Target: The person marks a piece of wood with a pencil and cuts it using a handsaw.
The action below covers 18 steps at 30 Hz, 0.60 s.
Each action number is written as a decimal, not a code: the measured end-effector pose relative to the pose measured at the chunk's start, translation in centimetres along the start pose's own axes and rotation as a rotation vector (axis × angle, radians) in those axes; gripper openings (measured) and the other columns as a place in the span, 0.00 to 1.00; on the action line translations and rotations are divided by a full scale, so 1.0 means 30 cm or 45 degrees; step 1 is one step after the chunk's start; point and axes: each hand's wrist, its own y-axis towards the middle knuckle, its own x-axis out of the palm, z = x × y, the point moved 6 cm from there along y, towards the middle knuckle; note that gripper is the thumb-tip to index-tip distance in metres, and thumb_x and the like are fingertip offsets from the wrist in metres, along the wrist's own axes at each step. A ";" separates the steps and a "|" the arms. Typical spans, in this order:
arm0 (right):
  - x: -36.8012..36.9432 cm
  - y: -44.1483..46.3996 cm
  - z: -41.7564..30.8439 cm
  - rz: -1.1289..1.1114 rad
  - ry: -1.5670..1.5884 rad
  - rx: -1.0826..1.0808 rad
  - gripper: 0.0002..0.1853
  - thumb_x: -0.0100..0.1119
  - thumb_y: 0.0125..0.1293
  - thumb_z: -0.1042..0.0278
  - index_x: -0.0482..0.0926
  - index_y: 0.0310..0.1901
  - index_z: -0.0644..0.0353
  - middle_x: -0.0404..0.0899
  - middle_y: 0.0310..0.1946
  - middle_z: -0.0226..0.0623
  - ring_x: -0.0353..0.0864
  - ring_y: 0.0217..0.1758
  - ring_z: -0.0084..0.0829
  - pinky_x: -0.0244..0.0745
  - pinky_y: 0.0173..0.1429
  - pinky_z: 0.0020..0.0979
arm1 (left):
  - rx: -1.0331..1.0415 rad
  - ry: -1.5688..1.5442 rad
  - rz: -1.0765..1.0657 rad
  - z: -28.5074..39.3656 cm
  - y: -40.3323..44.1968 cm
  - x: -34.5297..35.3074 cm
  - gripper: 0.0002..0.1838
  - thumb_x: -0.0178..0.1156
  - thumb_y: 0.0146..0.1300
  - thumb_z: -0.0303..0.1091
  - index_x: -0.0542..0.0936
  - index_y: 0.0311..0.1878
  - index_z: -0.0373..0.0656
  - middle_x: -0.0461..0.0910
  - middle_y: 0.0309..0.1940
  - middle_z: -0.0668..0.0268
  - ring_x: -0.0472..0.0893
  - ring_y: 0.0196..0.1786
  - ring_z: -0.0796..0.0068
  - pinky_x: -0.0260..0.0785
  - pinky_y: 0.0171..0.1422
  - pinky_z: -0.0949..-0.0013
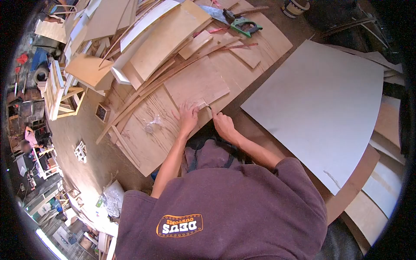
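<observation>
My left hand [188,116] lies on the wooden work surface with its fingers spread. Its fingertips touch the near edge of a rectangular plywood board [197,82], beside a small whitish piece [202,104]. Close by on the right, my right hand [224,125] is closed around a thin dark tool [209,107], whose tip points at that piece. What kind of tool it is cannot be made out, as the fingers cover most of it. A crumpled clear plastic bag [152,123] sits to the left of my left hand.
A green-handled saw [246,27] lies at the far end among stacked boards [169,39] and long wood strips [143,92]. A large pale panel [320,108] stands at right. A bucket [295,8] is at the top; another person [30,138] is far left.
</observation>
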 end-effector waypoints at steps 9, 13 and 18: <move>0.019 0.001 0.027 -0.022 -0.067 0.023 0.29 0.52 0.60 0.74 0.65 0.65 0.67 0.80 0.28 0.47 0.84 0.29 0.46 0.80 0.32 0.42 | 0.065 -0.050 0.061 -0.011 0.015 0.010 0.21 0.46 0.71 0.49 0.78 0.60 0.56 0.63 0.70 0.57 0.57 0.74 0.53 0.21 0.72 0.30; 0.012 0.024 0.013 0.050 -0.061 -0.012 0.28 0.52 0.60 0.73 0.67 0.64 0.68 0.80 0.27 0.47 0.84 0.29 0.44 0.79 0.32 0.41 | 0.086 -0.055 0.052 -0.029 0.017 0.027 0.21 0.46 0.71 0.50 0.78 0.61 0.55 0.64 0.70 0.58 0.57 0.74 0.51 0.22 0.72 0.30; 0.028 0.040 0.016 0.046 -0.086 -0.034 0.27 0.53 0.60 0.73 0.69 0.63 0.68 0.80 0.28 0.47 0.84 0.28 0.43 0.79 0.31 0.40 | -0.008 0.004 -0.006 0.017 0.002 -0.025 0.21 0.46 0.71 0.50 0.79 0.60 0.55 0.64 0.70 0.57 0.57 0.74 0.53 0.23 0.72 0.31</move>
